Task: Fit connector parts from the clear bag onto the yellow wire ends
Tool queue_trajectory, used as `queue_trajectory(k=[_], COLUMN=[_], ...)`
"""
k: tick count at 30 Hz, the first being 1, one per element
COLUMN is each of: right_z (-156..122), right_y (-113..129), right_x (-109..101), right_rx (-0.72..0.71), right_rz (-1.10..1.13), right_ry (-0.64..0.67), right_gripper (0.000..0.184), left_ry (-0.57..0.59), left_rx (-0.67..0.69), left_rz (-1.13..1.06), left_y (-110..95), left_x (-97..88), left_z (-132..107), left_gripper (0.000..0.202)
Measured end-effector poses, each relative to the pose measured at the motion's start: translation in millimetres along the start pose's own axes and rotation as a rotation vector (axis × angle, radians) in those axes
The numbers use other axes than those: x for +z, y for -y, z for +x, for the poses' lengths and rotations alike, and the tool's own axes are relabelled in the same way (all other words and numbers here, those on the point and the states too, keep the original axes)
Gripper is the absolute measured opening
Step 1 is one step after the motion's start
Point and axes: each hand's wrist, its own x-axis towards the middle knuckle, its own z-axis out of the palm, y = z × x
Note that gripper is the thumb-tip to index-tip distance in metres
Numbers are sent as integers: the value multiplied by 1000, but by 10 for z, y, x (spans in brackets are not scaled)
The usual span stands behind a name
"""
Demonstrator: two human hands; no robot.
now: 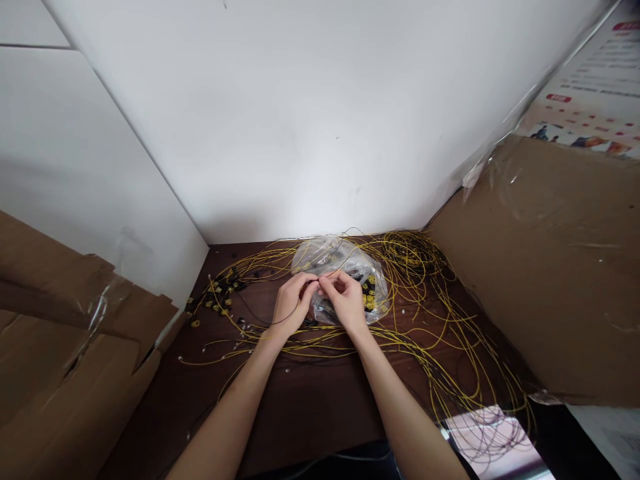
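My left hand (293,303) and my right hand (345,300) meet above a clear plastic bag (313,252), both closed in a pinch, fingertips touching. A thin dark wire (260,321) loops up to my left hand, and another dark stretch leads off to the upper right from the fingertips. What lies right at the tips is too small to make out. Small yellow and black parts (370,300) show inside the bag, beside my right hand. Yellow and black wires (330,331) run across under my wrists.
Black-and-yellow connectors (220,290) lie at the left ends of the wires. A coiled wire bundle (407,253) sits at the back right. Cardboard (550,267) walls the right side, more cardboard (65,360) the left. A glossy pinkish sheet (493,440) lies at lower right.
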Motion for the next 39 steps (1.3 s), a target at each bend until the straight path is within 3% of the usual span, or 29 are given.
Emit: queue_trajectory(k=[12,39], right_z=[-13,-10], right_y=[10,9], right_x=[9,4], right_rx=[-13,-14], right_rz=[0,-39], right_ry=[11,45], right_gripper=[21,20], left_ry=[20,54], left_rx=[-73,-81], left_rz=[42,14], left_y=[-8,-17], left_x=[2,-12], left_z=[-13,-12], left_gripper=[20,21])
